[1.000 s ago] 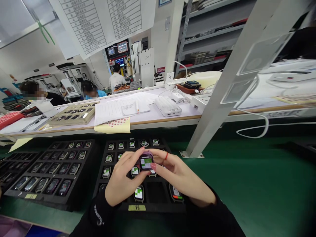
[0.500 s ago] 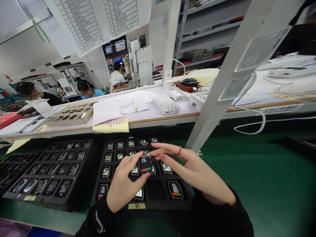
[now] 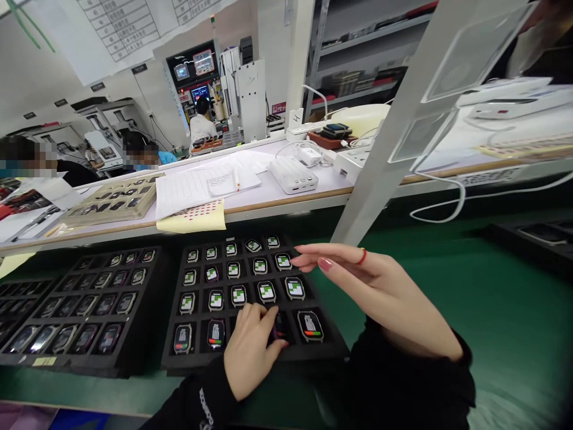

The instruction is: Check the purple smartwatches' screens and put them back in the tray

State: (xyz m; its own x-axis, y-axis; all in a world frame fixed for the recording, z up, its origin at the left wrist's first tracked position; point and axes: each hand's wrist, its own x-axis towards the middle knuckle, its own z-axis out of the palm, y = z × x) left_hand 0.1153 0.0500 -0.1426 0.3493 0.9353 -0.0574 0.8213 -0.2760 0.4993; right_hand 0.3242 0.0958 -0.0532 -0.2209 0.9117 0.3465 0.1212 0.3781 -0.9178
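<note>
Watch: small dark smartwatch body [image 3: 280,327] had gone from raised to the black foam tray's [image 3: 179,364] front row.
Left hand [image 3: 250,349]: fingers pinched it (partly hidden).
Right hand [image 3: 380,292]: open, lifted clear.

white charger [image 3: 293,174], yellow sheet [image 3: 192,217], papers [image 3: 197,186]

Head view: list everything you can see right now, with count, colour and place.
Watch tray: one, black, straight ahead on the green mat; four rows of smartwatches, most with lit screens.
Watch: one, dark, front row, under the left fingers.
Second tray: one, black, to the left, dark-screened watches.
Green mat: one, covers the work surface.
Shelf: one, white, behind the trays.
Paper sheets: several, white, on the shelf.
Yellow sheet: one, red dots, at the shelf edge.
Power strip: one, white, on the shelf.
Beige tray: one, left on the shelf.
Left hand: on the front row.
Right hand: open, above the tray's right edge.
</note>
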